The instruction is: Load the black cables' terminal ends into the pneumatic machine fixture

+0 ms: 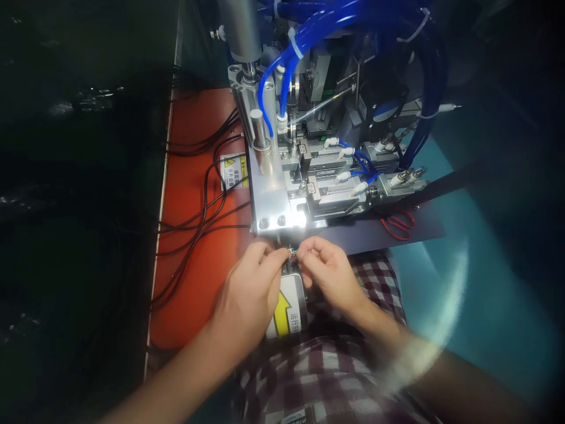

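Where the two hands meet at the front edge of the metal fixture (273, 203), the left hand (249, 288) and right hand (329, 274) each pinch one end of a small wired part (292, 254). Both grips are closed on it (its detail is too small to read). The part sits at 6 o'clock of the fixture, just above a labelled cylinder (289, 312) bearing a yellow arrow. Black cables (203, 206) cross the orange mat (189, 147) at 9 o'clock. Red-handled scissors (399, 225) lie at 3 o'clock, and blue hoses (318, 23) loop at 12 o'clock.
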Tool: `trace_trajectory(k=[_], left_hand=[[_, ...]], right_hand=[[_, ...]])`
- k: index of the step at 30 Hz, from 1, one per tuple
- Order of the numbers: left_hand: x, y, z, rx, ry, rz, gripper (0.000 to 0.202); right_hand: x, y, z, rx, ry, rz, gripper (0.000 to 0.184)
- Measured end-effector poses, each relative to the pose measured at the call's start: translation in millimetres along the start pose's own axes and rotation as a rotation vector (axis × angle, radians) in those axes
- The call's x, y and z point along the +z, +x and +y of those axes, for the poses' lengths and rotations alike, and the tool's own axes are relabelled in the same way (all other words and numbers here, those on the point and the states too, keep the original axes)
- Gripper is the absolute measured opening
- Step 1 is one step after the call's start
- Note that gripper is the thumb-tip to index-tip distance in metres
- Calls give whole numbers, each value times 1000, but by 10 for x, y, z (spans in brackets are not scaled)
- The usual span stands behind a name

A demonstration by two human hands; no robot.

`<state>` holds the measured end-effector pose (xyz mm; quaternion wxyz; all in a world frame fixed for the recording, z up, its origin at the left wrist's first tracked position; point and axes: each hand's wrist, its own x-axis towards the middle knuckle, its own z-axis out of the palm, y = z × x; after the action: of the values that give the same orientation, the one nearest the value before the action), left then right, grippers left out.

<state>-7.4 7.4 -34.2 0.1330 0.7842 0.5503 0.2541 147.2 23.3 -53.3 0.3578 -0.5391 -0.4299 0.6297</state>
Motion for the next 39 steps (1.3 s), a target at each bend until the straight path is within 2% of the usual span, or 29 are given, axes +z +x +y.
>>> trace_trajectory(k=[2,5,11,23,34,39], left_hand=[[-2,-7,5,-5,0,-2,26],[-1,-12,10,-9,-3,-2,26],[4,-2,2,0,-1,1,26],[-5,0,10,6,-14,3,25],[-3,7,10,12,-22,15,24],[-4,1,4,17,-34,19,24]], right_hand=[[2,0,-6,-44,-42,23,11],[-2,-1,9,-191,-161,79,10],[-35,38,-4,-42,10,-29,15],[-50,47,51,-37,67,-79,24],[-58,34,93,-51,5,-75,13],[-62,24,116,-71,8,-42,14]])
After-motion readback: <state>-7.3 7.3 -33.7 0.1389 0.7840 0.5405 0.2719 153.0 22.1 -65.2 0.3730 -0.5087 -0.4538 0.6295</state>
